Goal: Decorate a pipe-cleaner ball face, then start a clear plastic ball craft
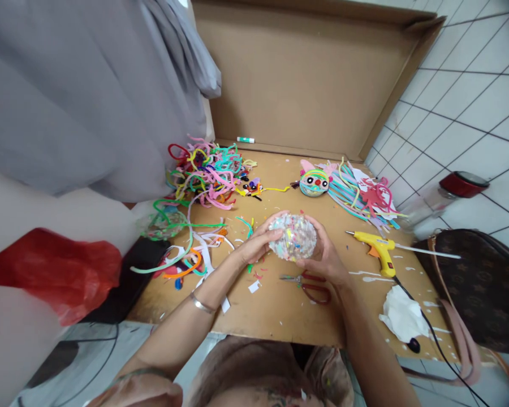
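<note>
Two hands | left hand, right hand clasp speckled ball between them

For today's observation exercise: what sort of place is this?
Probably a home craft corner: a cardboard sheet on a tiled floor, a pile of pipe cleaners, a glue gun, and both hands holding a speckled ball.

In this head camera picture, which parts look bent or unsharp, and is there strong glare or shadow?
Head view: the wide lens bends the wall tiles and the cardboard box edges; the grey cloth and red bag at the left are blurred, as is the jar at the right; the speckled ball between the left hand and right hand is sharp; light is soft, shadows faint, no strong glare.
</note>
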`<action>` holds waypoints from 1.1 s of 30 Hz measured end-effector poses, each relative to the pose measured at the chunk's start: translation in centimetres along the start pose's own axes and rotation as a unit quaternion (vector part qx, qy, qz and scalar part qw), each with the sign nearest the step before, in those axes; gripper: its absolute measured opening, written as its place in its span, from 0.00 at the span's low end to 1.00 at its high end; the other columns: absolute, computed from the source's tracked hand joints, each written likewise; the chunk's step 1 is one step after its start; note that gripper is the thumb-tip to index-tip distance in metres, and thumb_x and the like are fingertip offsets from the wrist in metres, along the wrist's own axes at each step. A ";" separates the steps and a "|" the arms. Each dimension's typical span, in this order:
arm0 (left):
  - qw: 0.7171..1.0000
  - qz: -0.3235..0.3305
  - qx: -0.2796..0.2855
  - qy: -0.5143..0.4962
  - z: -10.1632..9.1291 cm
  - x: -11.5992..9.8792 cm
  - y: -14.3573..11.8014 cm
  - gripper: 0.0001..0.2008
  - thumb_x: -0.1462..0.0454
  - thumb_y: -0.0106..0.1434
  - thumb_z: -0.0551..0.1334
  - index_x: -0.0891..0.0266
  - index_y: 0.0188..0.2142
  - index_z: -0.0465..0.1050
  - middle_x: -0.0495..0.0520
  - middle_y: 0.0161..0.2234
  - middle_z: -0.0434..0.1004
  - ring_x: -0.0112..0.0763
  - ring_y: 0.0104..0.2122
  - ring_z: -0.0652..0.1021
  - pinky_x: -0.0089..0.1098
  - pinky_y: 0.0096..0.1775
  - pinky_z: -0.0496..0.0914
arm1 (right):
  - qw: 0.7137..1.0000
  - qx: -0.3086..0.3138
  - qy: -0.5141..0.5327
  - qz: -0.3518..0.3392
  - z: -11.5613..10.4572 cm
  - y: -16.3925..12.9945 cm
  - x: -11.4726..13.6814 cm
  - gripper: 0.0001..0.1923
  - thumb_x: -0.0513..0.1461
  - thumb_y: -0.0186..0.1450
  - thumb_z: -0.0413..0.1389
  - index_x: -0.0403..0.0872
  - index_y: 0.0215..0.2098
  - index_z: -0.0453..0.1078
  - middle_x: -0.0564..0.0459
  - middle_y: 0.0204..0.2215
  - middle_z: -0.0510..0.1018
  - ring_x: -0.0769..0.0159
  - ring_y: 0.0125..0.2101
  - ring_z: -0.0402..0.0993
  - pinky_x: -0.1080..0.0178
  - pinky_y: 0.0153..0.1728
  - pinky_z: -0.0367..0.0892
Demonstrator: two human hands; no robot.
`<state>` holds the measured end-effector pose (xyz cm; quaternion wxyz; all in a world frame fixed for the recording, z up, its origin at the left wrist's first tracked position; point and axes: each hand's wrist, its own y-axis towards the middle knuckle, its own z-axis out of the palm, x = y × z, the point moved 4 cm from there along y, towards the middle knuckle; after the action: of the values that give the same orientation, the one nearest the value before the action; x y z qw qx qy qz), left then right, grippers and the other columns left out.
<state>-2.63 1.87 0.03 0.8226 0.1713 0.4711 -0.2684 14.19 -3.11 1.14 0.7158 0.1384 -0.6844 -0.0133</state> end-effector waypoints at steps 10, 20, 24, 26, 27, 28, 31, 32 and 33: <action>1.000 -0.018 0.000 0.000 -0.3 0.0 -0.1 0.41 0.55 0.47 0.75 0.53 0.61 0.70 0.59 0.58 0.75 0.49 0.56 0.76 0.39 0.52 0.71 | 0.998 0.057 0.021 0.029 0.0 -0.4 0.0 0.52 0.54 0.50 0.72 0.58 0.68 0.55 0.48 0.72 0.54 0.48 0.70 0.55 0.45 0.66 0.60; 0.994 0.036 -0.004 0.100 -0.3 0.3 -0.2 0.46 0.49 0.47 0.75 0.54 0.64 0.66 0.59 0.60 0.73 0.53 0.58 0.73 0.43 0.57 0.67 | 0.992 -0.031 -0.121 0.017 0.8 0.1 0.7 0.58 0.52 0.42 0.76 0.53 0.66 0.58 0.44 0.65 0.65 0.44 0.65 0.61 0.44 0.67 0.58; 0.984 0.074 -0.017 0.163 0.2 0.1 -0.5 0.46 0.45 0.49 0.73 0.56 0.64 0.66 0.59 0.60 0.72 0.53 0.59 0.71 0.44 0.60 0.64 | 0.991 -0.062 -0.121 -0.007 0.7 0.1 0.5 0.58 0.51 0.40 0.76 0.52 0.65 0.59 0.44 0.63 0.67 0.44 0.64 0.63 0.44 0.66 0.60; 0.978 0.087 -0.022 0.190 0.6 -0.2 -0.7 0.46 0.43 0.49 0.73 0.57 0.64 0.65 0.60 0.59 0.71 0.53 0.58 0.71 0.44 0.60 0.64 | 0.989 -0.073 -0.127 -0.016 0.8 0.0 0.6 0.58 0.51 0.40 0.76 0.52 0.65 0.59 0.44 0.63 0.67 0.44 0.63 0.64 0.45 0.65 0.62; 0.976 0.091 -0.024 0.196 0.7 -0.3 -0.7 0.47 0.43 0.49 0.72 0.58 0.64 0.65 0.60 0.59 0.71 0.53 0.58 0.71 0.44 0.60 0.64 | 0.989 -0.074 -0.130 -0.018 0.8 0.0 0.7 0.57 0.51 0.41 0.76 0.52 0.64 0.59 0.44 0.62 0.67 0.44 0.63 0.65 0.45 0.65 0.62; 0.976 0.093 -0.026 0.197 0.8 -0.3 -0.7 0.47 0.43 0.49 0.72 0.58 0.64 0.65 0.60 0.59 0.72 0.54 0.58 0.71 0.44 0.60 0.64 | 0.988 -0.073 -0.134 -0.019 0.9 0.0 0.8 0.56 0.50 0.42 0.75 0.52 0.64 0.60 0.44 0.62 0.68 0.45 0.62 0.65 0.45 0.64 0.63; 0.984 0.087 -0.021 0.156 0.7 0.1 -0.5 0.48 0.43 0.47 0.74 0.56 0.64 0.65 0.60 0.59 0.72 0.54 0.59 0.71 0.45 0.61 0.64 | 0.987 -0.070 -0.143 -0.020 1.0 -0.1 1.1 0.53 0.49 0.44 0.75 0.52 0.63 0.60 0.44 0.61 0.69 0.46 0.62 0.66 0.46 0.64 0.63; 0.988 0.081 -0.014 0.133 0.6 0.3 -0.4 0.48 0.44 0.46 0.75 0.56 0.64 0.65 0.60 0.60 0.71 0.54 0.59 0.71 0.45 0.61 0.64 | 0.987 -0.069 -0.143 -0.019 1.1 -0.1 1.2 0.52 0.49 0.44 0.75 0.52 0.63 0.60 0.44 0.61 0.69 0.46 0.62 0.67 0.46 0.64 0.64; 0.991 0.073 -0.005 0.110 0.5 0.5 -0.3 0.49 0.45 0.45 0.76 0.55 0.64 0.65 0.61 0.60 0.71 0.54 0.60 0.71 0.46 0.61 0.64 | 0.987 -0.067 -0.143 -0.016 1.1 -0.1 1.2 0.53 0.48 0.44 0.75 0.52 0.63 0.59 0.44 0.61 0.69 0.46 0.62 0.67 0.46 0.64 0.64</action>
<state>-2.25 1.17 -0.15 0.7837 0.2296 0.5466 -0.1852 13.22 -3.66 2.31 0.6178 0.0978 -0.7749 -0.0907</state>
